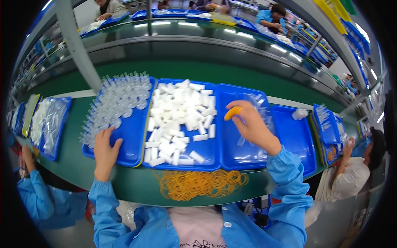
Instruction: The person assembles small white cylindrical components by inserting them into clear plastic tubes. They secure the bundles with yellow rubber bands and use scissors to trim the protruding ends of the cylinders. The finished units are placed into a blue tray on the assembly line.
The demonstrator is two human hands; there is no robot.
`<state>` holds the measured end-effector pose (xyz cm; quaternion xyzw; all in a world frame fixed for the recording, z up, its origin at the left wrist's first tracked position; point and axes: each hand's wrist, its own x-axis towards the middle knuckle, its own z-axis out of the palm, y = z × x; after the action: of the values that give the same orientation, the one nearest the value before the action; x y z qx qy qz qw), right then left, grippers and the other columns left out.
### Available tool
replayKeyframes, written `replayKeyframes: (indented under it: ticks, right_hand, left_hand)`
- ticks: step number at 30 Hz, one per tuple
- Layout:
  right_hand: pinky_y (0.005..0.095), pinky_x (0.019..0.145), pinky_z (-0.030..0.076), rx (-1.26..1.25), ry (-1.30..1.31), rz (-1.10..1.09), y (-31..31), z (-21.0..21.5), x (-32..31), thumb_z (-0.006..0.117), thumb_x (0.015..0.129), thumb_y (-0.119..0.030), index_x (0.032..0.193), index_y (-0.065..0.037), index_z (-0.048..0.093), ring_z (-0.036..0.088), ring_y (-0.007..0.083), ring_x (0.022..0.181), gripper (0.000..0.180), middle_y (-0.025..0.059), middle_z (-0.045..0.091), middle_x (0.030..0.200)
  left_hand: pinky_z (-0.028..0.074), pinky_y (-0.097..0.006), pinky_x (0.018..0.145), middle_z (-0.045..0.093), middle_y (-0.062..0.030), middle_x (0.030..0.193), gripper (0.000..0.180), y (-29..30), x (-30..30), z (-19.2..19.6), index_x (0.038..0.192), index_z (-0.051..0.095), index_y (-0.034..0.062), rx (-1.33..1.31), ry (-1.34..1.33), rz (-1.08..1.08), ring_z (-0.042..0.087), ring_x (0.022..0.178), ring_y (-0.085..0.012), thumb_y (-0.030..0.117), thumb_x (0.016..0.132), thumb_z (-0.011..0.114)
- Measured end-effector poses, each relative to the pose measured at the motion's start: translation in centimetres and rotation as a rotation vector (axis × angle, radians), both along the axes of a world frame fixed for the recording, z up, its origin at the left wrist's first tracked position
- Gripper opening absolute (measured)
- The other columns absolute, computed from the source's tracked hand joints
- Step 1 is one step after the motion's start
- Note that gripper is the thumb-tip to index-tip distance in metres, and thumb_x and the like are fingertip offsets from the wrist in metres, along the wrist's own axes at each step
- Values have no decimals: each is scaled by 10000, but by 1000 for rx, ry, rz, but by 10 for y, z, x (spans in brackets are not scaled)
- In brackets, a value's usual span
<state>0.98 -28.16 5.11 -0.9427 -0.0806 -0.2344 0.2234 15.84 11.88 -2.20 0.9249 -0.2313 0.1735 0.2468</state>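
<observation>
My left hand (106,152) is over the lower part of the left blue tray (131,153), its thumb apart from its fingers. The fingertips are at the edge of a crowd of clear plastic cup-like parts with thin stems (122,97); whether they touch one is hard to see. Above the third blue tray (231,157), my right hand (252,127) is curved with fingers apart, a yellow-orange finger cot (233,113) on one finger. No held item shows in it. Clear, thin plastic pieces (262,113) lie in that tray, partly hidden by the hand.
Between my hands, a blue tray holds a heap of short white blocks (182,107). Orange rubber bands (200,184) are piled at the table's near edge. A fourth blue tray (293,132) holds a small clear bundle (300,114). Other people work at both sides and across the belt (198,68).
</observation>
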Motion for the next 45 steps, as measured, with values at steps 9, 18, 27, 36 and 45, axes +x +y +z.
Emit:
replayKeyframes:
  ticks: [9, 18, 27, 36, 45]
  right_hand:
    - [371, 729, 385, -389, 193, 20, 82, -53, 19, 663, 703, -102, 793, -55, 640, 521, 249, 876, 104, 87, 534, 853]
    - [411, 687, 433, 93, 277, -43, 96, -15, -16, 585, 811, -71, 944, -41, 603, 557, 325, 782, 138, 133, 559, 856]
    - [285, 606, 481, 361, 170, -55, 91, 23, -92, 677, 755, -87, 941, -13, 654, 623, 204, 675, 202, 108, 629, 798]
    - [254, 728, 480, 1271, 309, -41, 100, -9, -91, 518, 912, -106, 1063, 37, 592, 589, 119, 767, 221, 69, 622, 865]
    - [269, 765, 465, 1661, 190, -51, 99, -40, -79, 541, 902, -98, 1066, 2, 555, 581, 137, 820, 193, 81, 611, 908]
  left_hand:
    - [452, -389, 720, 560, -120, 868, 239, 10, 11, 5, 970, 597, 68, 59, -49, -130, 556, 867, -305, 81, 740, 660]
    - [461, -408, 665, 530, -116, 908, 216, -11, 51, 16, 941, 593, 67, 224, -243, -62, 545, 793, -311, 84, 738, 663]
    - [510, -266, 637, 599, -92, 919, 154, -1, -29, 47, 1039, 520, 26, -731, 325, -217, 635, 778, -189, 116, 914, 530]
    - [542, -323, 744, 513, -92, 1122, 352, -40, -129, 33, 1060, 538, 8, -1416, 1395, -597, 598, 950, -208, 132, 780, 712]
    - [471, -297, 842, 503, -76, 1050, 178, -73, -149, 28, 981, 538, 21, -1153, 1451, -720, 552, 967, -164, 33, 833, 637]
